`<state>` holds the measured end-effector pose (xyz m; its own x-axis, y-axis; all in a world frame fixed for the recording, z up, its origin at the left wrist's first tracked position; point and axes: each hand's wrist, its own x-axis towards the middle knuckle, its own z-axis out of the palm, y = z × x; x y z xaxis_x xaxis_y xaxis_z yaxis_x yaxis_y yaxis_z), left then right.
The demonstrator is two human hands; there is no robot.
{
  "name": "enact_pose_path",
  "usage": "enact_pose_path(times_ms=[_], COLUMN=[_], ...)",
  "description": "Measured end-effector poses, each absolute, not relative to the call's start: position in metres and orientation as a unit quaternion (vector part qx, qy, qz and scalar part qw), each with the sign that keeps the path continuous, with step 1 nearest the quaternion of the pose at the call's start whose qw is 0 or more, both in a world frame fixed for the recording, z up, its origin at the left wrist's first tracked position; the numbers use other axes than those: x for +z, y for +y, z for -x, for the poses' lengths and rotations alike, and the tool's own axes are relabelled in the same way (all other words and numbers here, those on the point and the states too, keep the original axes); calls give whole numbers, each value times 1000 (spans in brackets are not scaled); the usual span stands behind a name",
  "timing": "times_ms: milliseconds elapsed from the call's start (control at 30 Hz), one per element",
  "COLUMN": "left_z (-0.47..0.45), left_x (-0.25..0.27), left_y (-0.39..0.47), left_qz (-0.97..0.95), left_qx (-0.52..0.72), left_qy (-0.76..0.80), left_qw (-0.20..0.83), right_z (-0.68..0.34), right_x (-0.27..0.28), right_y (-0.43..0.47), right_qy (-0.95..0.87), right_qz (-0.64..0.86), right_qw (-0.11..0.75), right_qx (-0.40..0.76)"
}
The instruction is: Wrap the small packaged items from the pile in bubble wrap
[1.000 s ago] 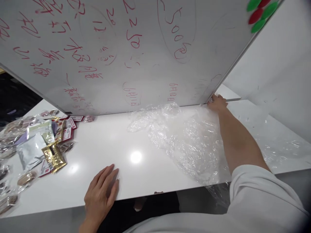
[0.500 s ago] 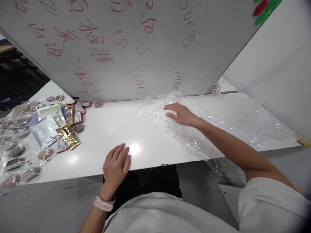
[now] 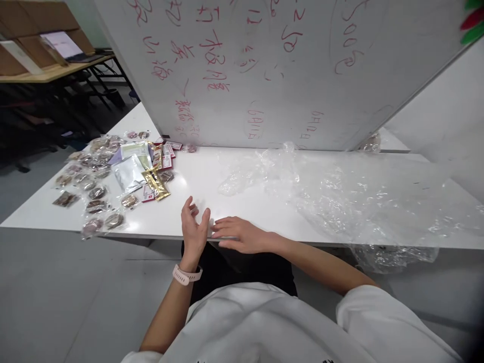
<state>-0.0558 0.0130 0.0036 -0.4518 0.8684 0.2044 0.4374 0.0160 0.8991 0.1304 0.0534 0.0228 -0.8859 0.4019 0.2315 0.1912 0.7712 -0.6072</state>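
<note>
My left hand (image 3: 195, 227) is raised at the table's front edge, fingers apart and nothing in it. Close beside it on the right, my right hand (image 3: 242, 235) hovers with its fingers stretched out, also holding nothing. Crumpled clear plastic film (image 3: 351, 196) spreads over the right part of the white table (image 3: 196, 176) and hangs over its front edge. To the left of my hands lie a silver pouch (image 3: 130, 174), a gold packet (image 3: 156, 184) and several small clear-wrapped packets (image 3: 97, 192).
A whiteboard (image 3: 242, 116) with red handwriting stands along the table's back. Red-and-white cards (image 3: 167, 156) lie among the packets. At the far left, a laptop (image 3: 70, 48) rests on a wooden desk (image 3: 49, 73). A small packet (image 3: 370, 143) sits by the board's right end.
My right hand has left the plastic film and come back towards my left hand. My left hand has lifted and turned with its fingers spread. The view has swung left.
</note>
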Motion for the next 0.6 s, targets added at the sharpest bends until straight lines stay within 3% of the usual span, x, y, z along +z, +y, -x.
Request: enact_pose_path(times_ms=[133,267,500,600], left_z=[58,42,11,21], left_x=[22,46,59,84], left_y=[44,113,205,210], left_qz=[-533,-523,-552,-559], left_qx=[442,429,354,418], left_qy=[684,689,676,655], left_qw=[228,262,337,288], right_z=[-175,-224,-244,-244], right_x=[17,2,-16,-19], right_y=[71,105,118,120], right_qy=[-841,-744,-670,-665], right_qz=[385,565,637,644], right_qw=[323,344,371,366], right_qx=[201,94,87,93])
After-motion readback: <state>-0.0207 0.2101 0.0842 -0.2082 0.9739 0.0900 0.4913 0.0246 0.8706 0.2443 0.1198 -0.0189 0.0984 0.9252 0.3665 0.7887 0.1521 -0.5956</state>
